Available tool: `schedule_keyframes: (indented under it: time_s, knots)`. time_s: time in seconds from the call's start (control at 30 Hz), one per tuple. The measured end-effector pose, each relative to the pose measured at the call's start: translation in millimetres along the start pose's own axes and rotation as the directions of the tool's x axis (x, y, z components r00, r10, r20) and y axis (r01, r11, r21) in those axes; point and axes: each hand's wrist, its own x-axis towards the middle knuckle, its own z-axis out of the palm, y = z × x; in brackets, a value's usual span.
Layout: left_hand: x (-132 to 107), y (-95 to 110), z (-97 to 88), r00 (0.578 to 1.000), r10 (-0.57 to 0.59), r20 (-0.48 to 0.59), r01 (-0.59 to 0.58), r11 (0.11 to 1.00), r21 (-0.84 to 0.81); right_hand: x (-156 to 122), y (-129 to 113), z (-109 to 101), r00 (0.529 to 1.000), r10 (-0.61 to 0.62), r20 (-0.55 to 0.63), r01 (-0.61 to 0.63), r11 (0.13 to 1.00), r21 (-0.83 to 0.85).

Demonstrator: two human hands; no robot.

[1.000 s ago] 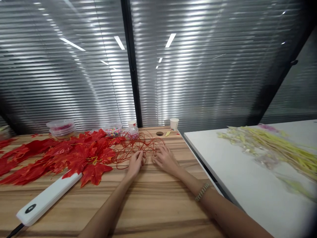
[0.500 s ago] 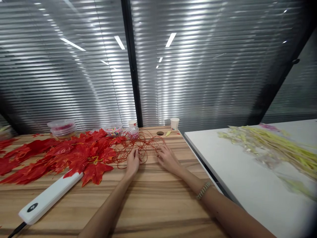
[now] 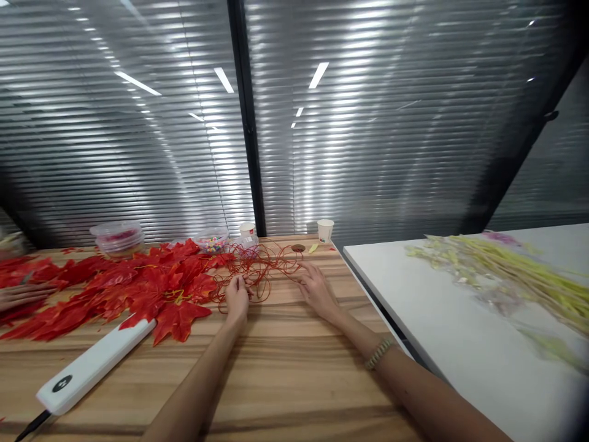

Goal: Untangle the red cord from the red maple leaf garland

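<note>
A loose tangle of thin red cord (image 3: 257, 261) lies on the wooden table in front of me. At its near edge, my left hand (image 3: 238, 299) is closed, thumb and fingers pinched on strands of the cord. To the right, my right hand (image 3: 318, 291) holds a strand that runs out from the tangle between its thumb and fingers; the other fingers are bent forward. A gap of bare wood separates the two hands. A beaded bracelet (image 3: 379, 354) is on my right wrist.
Red maple leaves (image 3: 151, 282) cover the left side, beside a white power strip (image 3: 96, 367). Behind stand plastic tubs (image 3: 118, 236), a bead box (image 3: 212, 240) and a paper cup (image 3: 325, 230). Another person's hand (image 3: 25, 296) is far left. Yellow strips (image 3: 519, 276) lie on a white table (image 3: 414, 307).
My left hand has moved left and slightly nearer me with the cord. My right hand has shifted a little right, widening the gap. Another person's hand has come in at the far left.
</note>
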Motion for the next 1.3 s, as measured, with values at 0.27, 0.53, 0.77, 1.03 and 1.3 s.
schedule_keyframes:
  time_s: [0.27, 0.53, 0.77, 1.03, 1.3]
  knots:
    - [-2.9, 9.2, -0.2, 0.992, -0.094, -0.079, 0.086, 0.991, -0.099, 1.0, 8.9, 0.2, 0.992, 0.056, -0.113, -0.056, 0.998, 0.003]
    - [-3.3, 11.3, -0.2, 0.99, -0.107, -0.09, 0.095, 0.987, -0.133, -1.4, 26.7, -0.9, 0.97, 0.2, -0.14, -0.205, 0.978, -0.025]
    - [-3.7, 15.5, 1.2, 0.988, -0.104, -0.115, 0.087, 0.986, -0.143, -3.7, 43.2, -2.0, 0.945, 0.3, -0.134, -0.307, 0.951, -0.034]
    - [-3.1, 8.7, 0.5, 0.985, -0.118, -0.127, 0.101, 0.986, -0.133, -4.3, 39.2, -1.9, 0.946, 0.301, -0.124, -0.298, 0.954, 0.044]
    - [-10.6, 6.0, 7.1, 0.991, -0.074, 0.11, 0.084, 0.993, -0.084, -3.2, 32.5, -0.2, 0.976, 0.21, -0.055, -0.202, 0.97, 0.134]
